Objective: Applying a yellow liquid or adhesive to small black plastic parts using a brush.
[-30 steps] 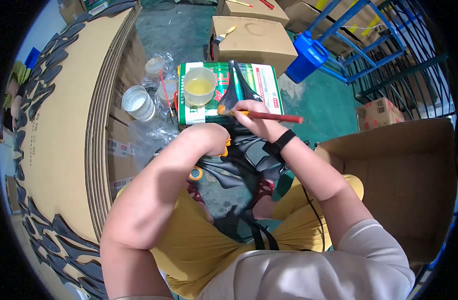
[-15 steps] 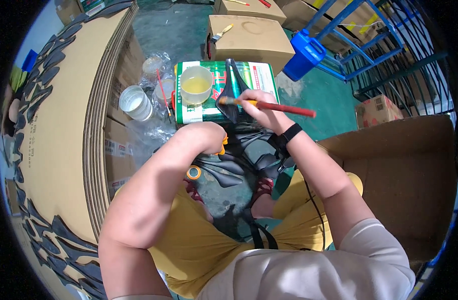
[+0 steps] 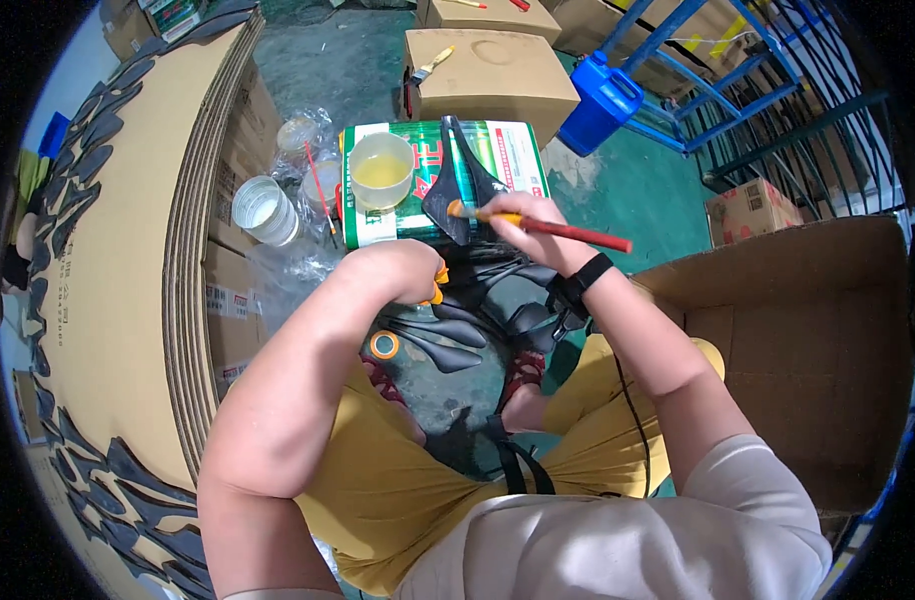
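Note:
My right hand grips a paintbrush with a red handle. The brush's bristles meet a black, forked, saddle-shaped piece lying on a green and white printed pack. Bent at the wrist, my left hand hangs by the pack's near edge, with orange coverings showing at its fingertips. Most of its fingers are hidden, so I cannot see if it holds anything. A translucent cup of yellowish liquid stands on the pack, left of the black piece. More black pieces lie below, near my feet.
Large cardboard sheets bearing many black pieces stand at left. Tubs and plastic film sit beside the pack. Beyond it is a carton with another brush. A blue jerrycan and an open cardboard box are at right.
The bristles have shifted slightly over the black piece, and the brush handle tilts a bit more downward at its right end. My left hand stays nearly in place. The whole view has shifted slightly.

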A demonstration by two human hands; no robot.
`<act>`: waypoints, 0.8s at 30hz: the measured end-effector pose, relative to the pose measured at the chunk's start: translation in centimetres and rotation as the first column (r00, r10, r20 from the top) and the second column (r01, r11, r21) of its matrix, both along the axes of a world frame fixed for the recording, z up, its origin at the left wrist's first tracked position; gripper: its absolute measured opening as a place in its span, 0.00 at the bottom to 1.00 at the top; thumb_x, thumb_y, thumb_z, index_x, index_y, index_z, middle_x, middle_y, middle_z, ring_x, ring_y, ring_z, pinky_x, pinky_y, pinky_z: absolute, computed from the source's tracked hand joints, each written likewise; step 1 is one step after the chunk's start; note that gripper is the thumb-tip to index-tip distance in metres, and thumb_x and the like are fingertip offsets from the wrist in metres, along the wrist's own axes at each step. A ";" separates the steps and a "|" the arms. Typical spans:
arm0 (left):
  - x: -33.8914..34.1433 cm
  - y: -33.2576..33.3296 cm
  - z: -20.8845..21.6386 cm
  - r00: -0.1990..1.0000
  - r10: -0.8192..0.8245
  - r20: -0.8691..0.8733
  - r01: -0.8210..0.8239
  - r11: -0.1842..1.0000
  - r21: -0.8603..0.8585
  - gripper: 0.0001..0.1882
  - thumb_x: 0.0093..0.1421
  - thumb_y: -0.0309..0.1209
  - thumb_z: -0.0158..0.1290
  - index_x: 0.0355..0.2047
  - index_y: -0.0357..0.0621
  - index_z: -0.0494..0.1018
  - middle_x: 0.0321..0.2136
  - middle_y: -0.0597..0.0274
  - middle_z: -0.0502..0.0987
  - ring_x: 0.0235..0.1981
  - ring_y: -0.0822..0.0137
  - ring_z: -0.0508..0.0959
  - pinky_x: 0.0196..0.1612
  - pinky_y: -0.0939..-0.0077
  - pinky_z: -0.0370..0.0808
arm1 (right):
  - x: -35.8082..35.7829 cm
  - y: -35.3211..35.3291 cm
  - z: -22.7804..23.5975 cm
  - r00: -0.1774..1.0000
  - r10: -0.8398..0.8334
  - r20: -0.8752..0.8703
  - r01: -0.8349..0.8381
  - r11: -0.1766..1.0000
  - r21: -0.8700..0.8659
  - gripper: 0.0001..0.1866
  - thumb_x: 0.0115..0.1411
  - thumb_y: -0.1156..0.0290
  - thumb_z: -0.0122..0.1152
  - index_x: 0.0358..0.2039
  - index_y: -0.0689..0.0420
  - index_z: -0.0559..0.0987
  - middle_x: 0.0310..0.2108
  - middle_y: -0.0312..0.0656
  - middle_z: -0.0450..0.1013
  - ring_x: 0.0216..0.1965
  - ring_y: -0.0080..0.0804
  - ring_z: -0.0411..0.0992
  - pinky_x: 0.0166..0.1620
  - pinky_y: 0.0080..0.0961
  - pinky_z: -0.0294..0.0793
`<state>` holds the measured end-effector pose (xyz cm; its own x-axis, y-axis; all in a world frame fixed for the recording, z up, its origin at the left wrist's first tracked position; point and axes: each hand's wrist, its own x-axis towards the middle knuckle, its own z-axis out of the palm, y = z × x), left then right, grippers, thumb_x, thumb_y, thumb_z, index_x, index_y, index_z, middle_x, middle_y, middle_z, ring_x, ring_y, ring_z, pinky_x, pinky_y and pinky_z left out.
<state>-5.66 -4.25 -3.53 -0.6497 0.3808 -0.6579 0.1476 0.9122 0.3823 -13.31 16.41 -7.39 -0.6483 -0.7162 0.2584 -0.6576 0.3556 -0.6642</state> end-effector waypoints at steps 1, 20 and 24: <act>0.0 -0.1 0.1 1.000 0.000 -0.001 0.000 1.000 -0.002 0.18 0.50 0.29 0.49 0.43 0.43 0.74 0.39 0.51 0.76 0.42 0.53 0.76 0.44 0.65 0.72 | 0.0 0.4 -0.4 0.999 0.051 0.020 -0.052 0.998 0.041 0.09 0.53 0.69 0.53 0.31 0.61 0.75 0.27 0.48 0.73 0.32 0.44 0.72 0.37 0.34 0.71; -0.3 -0.5 -0.7 1.000 0.008 0.012 -0.008 1.000 0.026 0.22 0.51 0.30 0.51 0.49 0.45 0.70 0.38 0.50 0.77 0.41 0.54 0.76 0.44 0.66 0.71 | 1.3 1.2 2.1 0.892 -0.104 0.440 0.122 0.992 -0.014 0.11 0.57 0.66 0.52 0.29 0.60 0.77 0.25 0.39 0.73 0.28 0.25 0.70 0.33 0.23 0.70; -0.8 0.3 -0.4 1.000 0.001 0.017 -0.002 0.999 0.039 0.23 0.51 0.29 0.51 0.50 0.45 0.69 0.39 0.50 0.76 0.41 0.54 0.76 0.44 0.67 0.71 | -1.9 0.2 0.8 0.955 -0.158 0.249 0.183 0.980 -0.079 0.12 0.56 0.64 0.51 0.30 0.60 0.77 0.27 0.41 0.75 0.30 0.29 0.73 0.34 0.27 0.70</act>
<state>-6.44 -3.92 -3.95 -0.6392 0.4051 -0.6537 0.1393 0.8970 0.4196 -15.17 16.59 -6.64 -0.8103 -0.5681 0.1441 -0.4091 0.3721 -0.8332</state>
